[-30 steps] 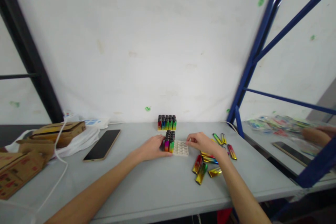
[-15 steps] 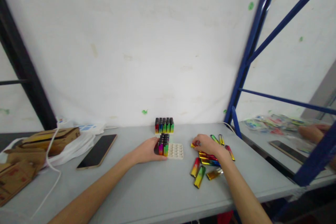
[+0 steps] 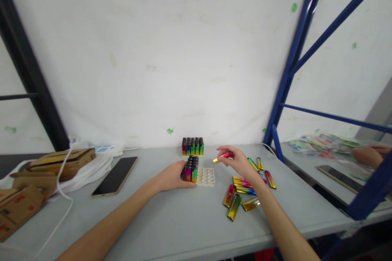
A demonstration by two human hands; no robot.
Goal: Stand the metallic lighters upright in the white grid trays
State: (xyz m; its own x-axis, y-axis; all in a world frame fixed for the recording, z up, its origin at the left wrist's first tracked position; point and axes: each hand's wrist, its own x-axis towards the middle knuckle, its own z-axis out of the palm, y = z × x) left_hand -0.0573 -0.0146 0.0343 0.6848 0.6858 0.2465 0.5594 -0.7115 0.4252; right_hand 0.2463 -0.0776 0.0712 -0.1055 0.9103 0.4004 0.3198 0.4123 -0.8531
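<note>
A white tray with round holes (image 3: 206,176) lies mid-table, its left part filled with upright shiny lighters (image 3: 191,169) with black tops. My left hand (image 3: 177,176) is wrapped round the left side of this group, thumb in front. To the right of the tray, my right hand (image 3: 235,160) pinches a red and gold lighter (image 3: 223,157) above the table, its gold end pointing left. Several loose lighters (image 3: 244,185) in mixed metallic colours lie below and beside my right wrist.
Behind the tray stands a full block of lighters (image 3: 192,147) near the wall. A phone (image 3: 115,176), a white cable (image 3: 62,170) and cardboard boxes (image 3: 63,160) are at left. Blue rack posts (image 3: 283,85) rise at right; beyond them are another person's hands (image 3: 369,155).
My right hand has lifted and moved slightly left with the red and gold lighter, away from the loose ones. My left hand stays at the tray.
</note>
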